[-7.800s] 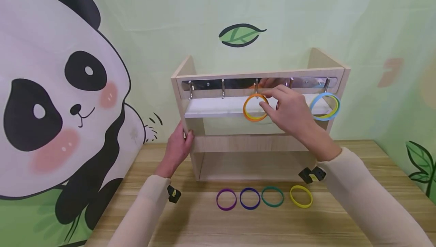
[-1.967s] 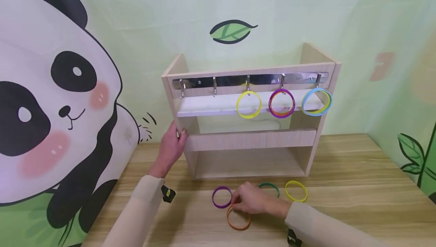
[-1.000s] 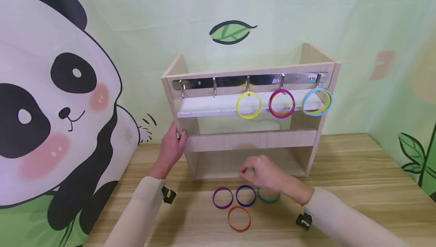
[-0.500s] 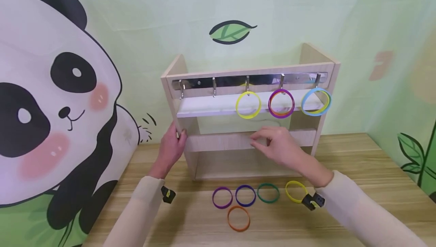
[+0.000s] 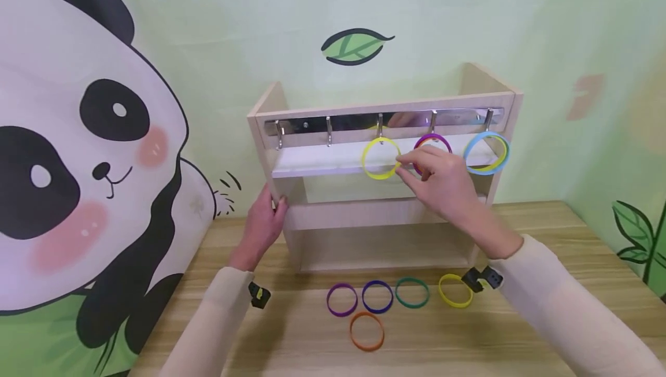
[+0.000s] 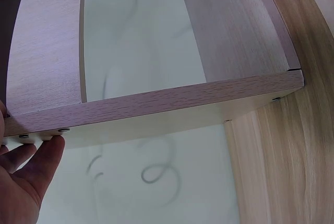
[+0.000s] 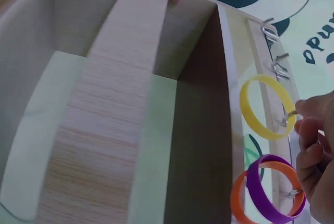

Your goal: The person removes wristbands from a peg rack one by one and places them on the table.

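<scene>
A yellow silicone wristband (image 5: 380, 177) hangs on the middle hook of the metal hook rail (image 5: 354, 121). My right hand (image 5: 442, 183) pinches its right edge between thumb and forefinger; the right wrist view shows the fingertips beside the yellow band (image 7: 250, 117) and hook. My left hand (image 5: 258, 226) grips the left side panel of the small wooden shelf (image 5: 359, 215), fingers round the panel's edge. On the fourth hook hang a purple wristband (image 5: 433, 136) and an orange one, partly behind my right hand. The rightmost hook carries a light blue wristband (image 5: 470, 163) with a yellow one behind.
On the wooden table (image 5: 260, 342) before the shelf lie a purple band (image 5: 328, 303), a blue band (image 5: 377, 312), a green band (image 5: 413, 306), a yellow band (image 5: 455, 306) and an orange band (image 5: 366, 348). A panda backdrop (image 5: 203, 65) stands behind.
The orange wristband has gone from the middle hook to the table, below the blue one. My right hand then rose from the table to the yellow band. The left hand stays on the shelf.
</scene>
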Motion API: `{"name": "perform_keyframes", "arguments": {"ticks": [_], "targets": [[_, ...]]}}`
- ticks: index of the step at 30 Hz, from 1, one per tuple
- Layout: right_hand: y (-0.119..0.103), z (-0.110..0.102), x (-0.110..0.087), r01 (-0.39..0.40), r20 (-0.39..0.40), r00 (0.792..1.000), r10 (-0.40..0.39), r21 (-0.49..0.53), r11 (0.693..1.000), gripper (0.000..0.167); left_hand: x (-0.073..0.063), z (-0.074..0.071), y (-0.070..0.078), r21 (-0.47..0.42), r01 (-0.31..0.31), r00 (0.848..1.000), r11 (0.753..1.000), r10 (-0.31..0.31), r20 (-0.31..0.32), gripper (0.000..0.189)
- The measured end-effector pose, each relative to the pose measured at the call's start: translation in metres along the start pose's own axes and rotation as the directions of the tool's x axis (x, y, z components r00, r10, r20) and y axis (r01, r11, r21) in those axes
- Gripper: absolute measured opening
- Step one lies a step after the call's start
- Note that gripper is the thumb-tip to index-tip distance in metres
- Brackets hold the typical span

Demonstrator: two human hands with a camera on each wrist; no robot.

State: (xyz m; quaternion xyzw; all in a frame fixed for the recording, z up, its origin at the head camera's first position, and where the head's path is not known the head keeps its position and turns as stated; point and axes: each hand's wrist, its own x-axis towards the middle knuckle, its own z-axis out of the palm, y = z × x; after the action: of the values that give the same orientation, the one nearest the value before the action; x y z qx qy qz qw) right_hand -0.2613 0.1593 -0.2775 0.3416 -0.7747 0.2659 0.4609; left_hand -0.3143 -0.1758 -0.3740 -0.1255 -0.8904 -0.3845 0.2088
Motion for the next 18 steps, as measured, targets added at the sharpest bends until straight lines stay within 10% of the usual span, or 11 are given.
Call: {"name": "perform_keyframes", "arguments": {"ticks": [18], "targets": [[-0.001, 0.000, 0.030, -0.085, 0.081, 0.992, 0.098, -0.150, 0.985, 0.026, 0.001, 0.006, 0.001, 0.038, -0.057, 0.997, 0.998, 0.059, -0.047, 0.038]]}}
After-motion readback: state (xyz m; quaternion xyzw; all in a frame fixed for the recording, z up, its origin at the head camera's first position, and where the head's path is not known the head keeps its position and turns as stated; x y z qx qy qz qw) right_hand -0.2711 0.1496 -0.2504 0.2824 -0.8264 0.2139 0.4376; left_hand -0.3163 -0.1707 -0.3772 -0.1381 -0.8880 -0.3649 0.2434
